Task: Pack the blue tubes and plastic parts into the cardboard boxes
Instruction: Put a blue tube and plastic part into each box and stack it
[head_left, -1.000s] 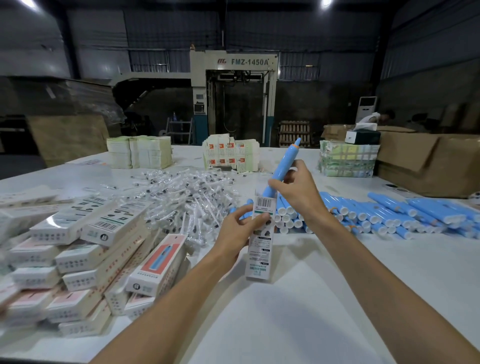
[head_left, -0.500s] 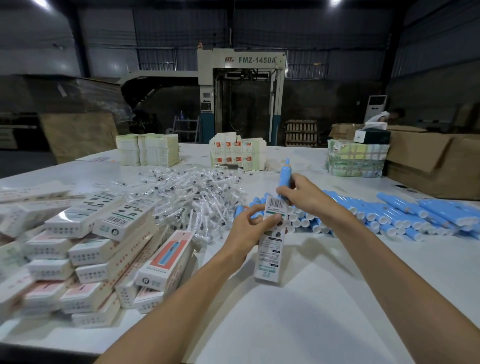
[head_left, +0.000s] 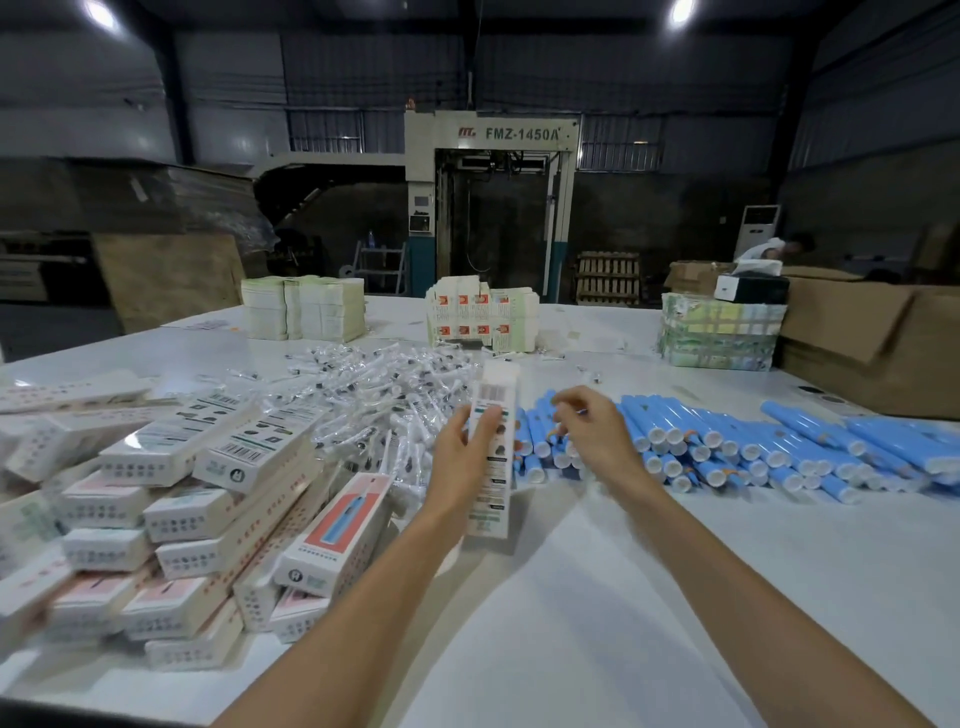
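L hand (head_left: 462, 460) grips upright box (head_left: 496, 389); R hand (head_left: 595, 434) over tubes (head_left: 727, 441).

I am showing my left forearm (head_left: 353, 597) and my right forearm (head_left: 727, 566) bare, from the bottom edge of the view up to the wrists. My left hand (head_left: 462, 457) and my right hand (head_left: 597, 431) are going bare too. Both arms are looking long and slim through the wide lens. My right fingertips (head_left: 563, 402) are coming out blurred.
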